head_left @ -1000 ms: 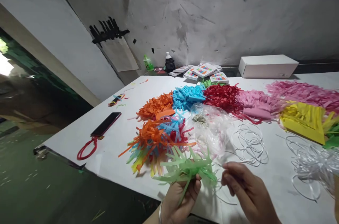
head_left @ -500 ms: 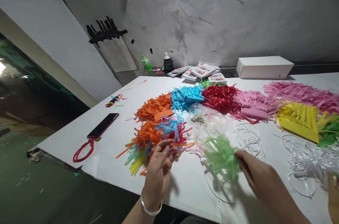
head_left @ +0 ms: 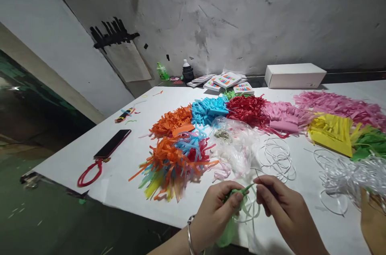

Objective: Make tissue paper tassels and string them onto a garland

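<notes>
My left hand (head_left: 221, 208) is closed around a bundle of light green tissue paper strips (head_left: 226, 234). The strips hang below the fist, and a narrow twisted green tip pokes out past the thumb toward the right. Beside that tip, my right hand (head_left: 279, 202) pinches a thin white cord (head_left: 255, 211) between thumb and forefinger. Part of the cord loops down between the two hands. Whether the right fingertips also touch the green tip cannot be made out. To the left lies a pile of mixed-colour tissue tassels (head_left: 170, 156), orange on top.
Behind the hands lie a clear plastic bag (head_left: 235, 146), fringed bundles in blue (head_left: 208, 106), red (head_left: 245, 112) and yellow (head_left: 330, 132), and coiled white cord (head_left: 277, 160). A tangle of shiny cord (head_left: 354, 180) sits right. A phone (head_left: 113, 143) rests near the left edge; a white box (head_left: 294, 76) stands behind.
The green strips have passed from my right hand into my left and come closer to me. My left hand has left the mixed tassel pile; both hands now meet at the front.
</notes>
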`<act>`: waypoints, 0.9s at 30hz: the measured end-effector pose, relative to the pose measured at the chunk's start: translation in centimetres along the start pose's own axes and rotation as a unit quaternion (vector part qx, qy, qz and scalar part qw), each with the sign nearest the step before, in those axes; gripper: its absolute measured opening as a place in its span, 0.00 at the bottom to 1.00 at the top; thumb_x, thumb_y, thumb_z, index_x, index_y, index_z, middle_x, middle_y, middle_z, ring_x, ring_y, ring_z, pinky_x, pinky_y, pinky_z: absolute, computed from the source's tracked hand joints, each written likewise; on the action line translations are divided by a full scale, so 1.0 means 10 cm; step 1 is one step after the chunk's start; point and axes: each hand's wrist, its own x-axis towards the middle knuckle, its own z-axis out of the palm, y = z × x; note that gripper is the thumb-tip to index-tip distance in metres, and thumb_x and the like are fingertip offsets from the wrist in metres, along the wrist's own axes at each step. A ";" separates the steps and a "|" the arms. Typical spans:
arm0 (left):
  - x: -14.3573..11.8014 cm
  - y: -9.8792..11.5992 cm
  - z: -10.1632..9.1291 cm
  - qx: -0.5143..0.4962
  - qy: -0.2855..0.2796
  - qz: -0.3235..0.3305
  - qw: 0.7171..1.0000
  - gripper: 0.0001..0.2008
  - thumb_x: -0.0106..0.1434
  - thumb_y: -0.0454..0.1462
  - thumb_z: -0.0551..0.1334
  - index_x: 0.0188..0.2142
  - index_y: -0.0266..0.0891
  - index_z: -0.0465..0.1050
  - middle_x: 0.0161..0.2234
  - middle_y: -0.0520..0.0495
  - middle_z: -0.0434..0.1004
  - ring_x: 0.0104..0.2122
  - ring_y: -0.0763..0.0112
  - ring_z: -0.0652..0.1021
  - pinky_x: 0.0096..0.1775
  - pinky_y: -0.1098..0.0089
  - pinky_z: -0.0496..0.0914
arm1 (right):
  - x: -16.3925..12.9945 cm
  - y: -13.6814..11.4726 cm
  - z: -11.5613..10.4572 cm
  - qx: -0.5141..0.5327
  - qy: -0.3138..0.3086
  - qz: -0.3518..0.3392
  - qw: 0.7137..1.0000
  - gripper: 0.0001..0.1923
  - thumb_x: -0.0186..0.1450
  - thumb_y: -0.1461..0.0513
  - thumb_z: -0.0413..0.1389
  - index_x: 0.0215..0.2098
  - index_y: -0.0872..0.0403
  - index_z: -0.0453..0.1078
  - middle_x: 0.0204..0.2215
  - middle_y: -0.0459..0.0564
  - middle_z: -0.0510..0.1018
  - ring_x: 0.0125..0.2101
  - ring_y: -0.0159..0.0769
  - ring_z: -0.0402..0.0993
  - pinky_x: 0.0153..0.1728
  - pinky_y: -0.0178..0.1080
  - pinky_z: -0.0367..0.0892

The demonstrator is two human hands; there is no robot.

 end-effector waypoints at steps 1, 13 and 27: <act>-0.01 -0.03 0.00 -0.009 0.023 -0.010 1.000 0.21 0.66 0.52 0.61 0.39 0.34 0.77 0.26 0.50 0.70 0.24 0.74 0.68 0.27 0.75 0.64 | -0.02 0.02 0.00 -0.006 -0.005 0.003 1.000 0.11 0.71 0.52 0.51 0.39 0.49 0.71 0.22 0.41 0.74 0.19 0.29 0.68 0.21 0.29 0.64; -0.02 -0.10 0.11 0.151 0.128 0.062 0.978 0.10 0.66 0.41 0.61 0.39 0.39 0.79 0.34 0.46 0.82 0.35 0.66 0.79 0.39 0.70 0.69 | -0.14 0.04 0.23 -0.090 -0.006 -0.061 0.994 0.15 0.72 0.55 0.49 0.31 0.50 0.70 0.19 0.40 0.70 0.18 0.27 0.66 0.21 0.27 0.61; -0.04 -0.13 0.12 0.124 0.128 0.027 0.984 0.13 0.67 0.44 0.60 0.36 0.37 0.78 0.31 0.46 0.81 0.32 0.65 0.78 0.36 0.70 0.70 | -0.16 -0.02 0.27 -0.081 0.028 -0.016 0.996 0.19 0.71 0.50 0.49 0.30 0.51 0.71 0.18 0.42 0.69 0.17 0.29 0.64 0.20 0.30 0.60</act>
